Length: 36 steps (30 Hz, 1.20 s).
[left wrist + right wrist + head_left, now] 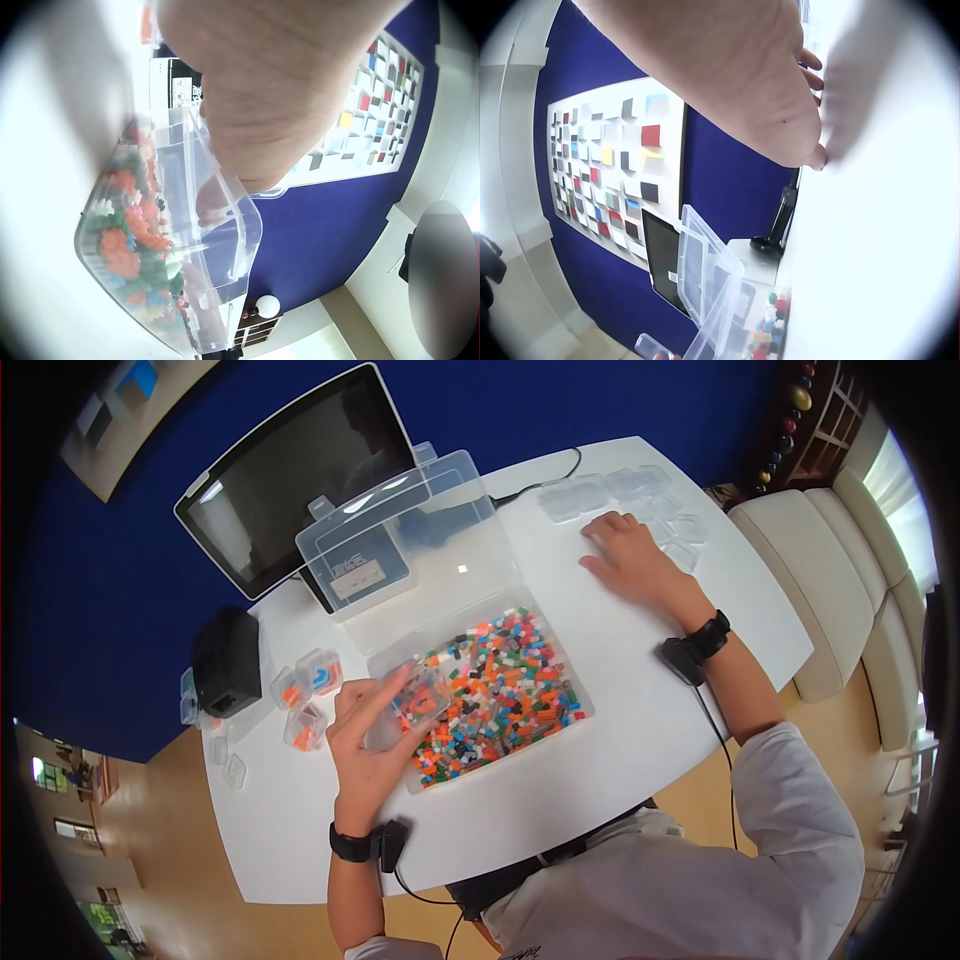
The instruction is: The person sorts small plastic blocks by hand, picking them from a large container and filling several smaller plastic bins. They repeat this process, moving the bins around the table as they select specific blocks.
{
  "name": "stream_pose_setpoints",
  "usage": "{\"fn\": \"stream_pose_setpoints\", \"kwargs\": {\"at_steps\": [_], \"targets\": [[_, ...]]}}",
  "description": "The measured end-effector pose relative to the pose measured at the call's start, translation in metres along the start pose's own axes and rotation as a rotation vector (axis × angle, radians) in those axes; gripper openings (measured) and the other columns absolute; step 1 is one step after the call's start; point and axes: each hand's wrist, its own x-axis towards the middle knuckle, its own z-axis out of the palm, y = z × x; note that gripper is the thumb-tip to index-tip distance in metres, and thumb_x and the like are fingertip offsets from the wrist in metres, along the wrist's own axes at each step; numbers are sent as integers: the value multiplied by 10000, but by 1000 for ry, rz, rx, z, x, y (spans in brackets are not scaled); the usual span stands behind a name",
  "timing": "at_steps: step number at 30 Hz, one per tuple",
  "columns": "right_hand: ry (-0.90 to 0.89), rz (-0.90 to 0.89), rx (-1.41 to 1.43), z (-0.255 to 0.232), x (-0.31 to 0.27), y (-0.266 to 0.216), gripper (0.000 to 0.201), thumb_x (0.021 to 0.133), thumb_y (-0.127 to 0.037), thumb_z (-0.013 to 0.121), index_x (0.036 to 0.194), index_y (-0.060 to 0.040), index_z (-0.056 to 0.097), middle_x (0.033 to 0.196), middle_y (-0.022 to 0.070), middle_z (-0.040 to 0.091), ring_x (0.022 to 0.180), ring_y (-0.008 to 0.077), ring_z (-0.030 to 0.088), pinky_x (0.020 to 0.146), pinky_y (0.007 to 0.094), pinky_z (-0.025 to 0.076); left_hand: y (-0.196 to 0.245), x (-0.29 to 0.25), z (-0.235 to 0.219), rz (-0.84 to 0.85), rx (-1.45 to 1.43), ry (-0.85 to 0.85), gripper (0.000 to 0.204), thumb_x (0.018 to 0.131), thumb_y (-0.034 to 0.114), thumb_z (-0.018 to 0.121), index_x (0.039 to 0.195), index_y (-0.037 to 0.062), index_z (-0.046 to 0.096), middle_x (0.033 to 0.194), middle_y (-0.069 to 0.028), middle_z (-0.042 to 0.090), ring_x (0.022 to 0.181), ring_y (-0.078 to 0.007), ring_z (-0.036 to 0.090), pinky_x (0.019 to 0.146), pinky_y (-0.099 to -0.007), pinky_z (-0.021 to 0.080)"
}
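Note:
My left hand (368, 745) holds a small clear plastic box (422, 698) between thumb and fingers, over the left side of the large clear bin. That bin (585, 695) is full of small mixed-colour building bricks (500, 690), and its hinged clear lid (475, 550) stands up at the back. In the right wrist view the small box (652, 346) shows at the bottom, with fingertips at its edge. My right hand (635, 565) is over the table to the right, fingers loosely bent and holding nothing. Just beyond its fingers lie several empty clear boxes (600, 490).
Left of the bin, several small clear boxes (318, 672) hold orange and blue bricks. A black device (227, 665) stands near the white table's (290, 810) left edge. Behind the lid is a dark monitor (300, 480) with a cable running right. A beige sofa (810, 570) is beyond the table.

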Motion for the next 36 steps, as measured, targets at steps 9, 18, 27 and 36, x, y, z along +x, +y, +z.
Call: {"fn": "stream_pose_setpoints", "kwargs": {"at_steps": [9, 18, 27, 36], "targets": [[125, 28, 56, 13, 3, 15, 439, 1054, -271, 790, 1401, -11, 722, 1418, 226, 670, 1353, 420, 602, 1187, 541, 485, -3, -1, 0, -29, 1, -5, 810, 743, 4, 1015, 1517, 45, 781, 1374, -116, 821, 1179, -247, 695, 1168, -404, 516], [281, -248, 316, -9, 5, -28, 212, 1036, -162, 802, 1209, -40, 786, 1190, 149, 780, 1176, 342, 700, 1046, 481, 559, -3, 0, -1, -42, -17, -12, 816, 758, 7, 1012, 1536, 49, 769, 1373, -111, 817, 1196, -232, 698, 1188, -406, 509], [71, -609, 478, -12, -16, -126, 68, 1011, -125, 826, 1064, -84, 812, 992, 69, 782, 1036, 264, 705, 1006, 435, 543, -6, 0, 1, -56, -26, -5, 831, 759, 10, 1014, 1549, 60, 761, 1371, -106, 820, 1179, -215, 704, 1181, -402, 514], [-130, -808, 80, 8, -2, -159, 58, 1007, -126, 814, 1035, -79, 834, 1011, 73, 773, 1071, 278, 713, 984, 409, 516, -6, 1, 2, -45, -34, 11, 836, 758, 22, 1025, 1551, 75, 765, 1316, -93, 819, 1156, -204, 709, 1156, -390, 525]]}}
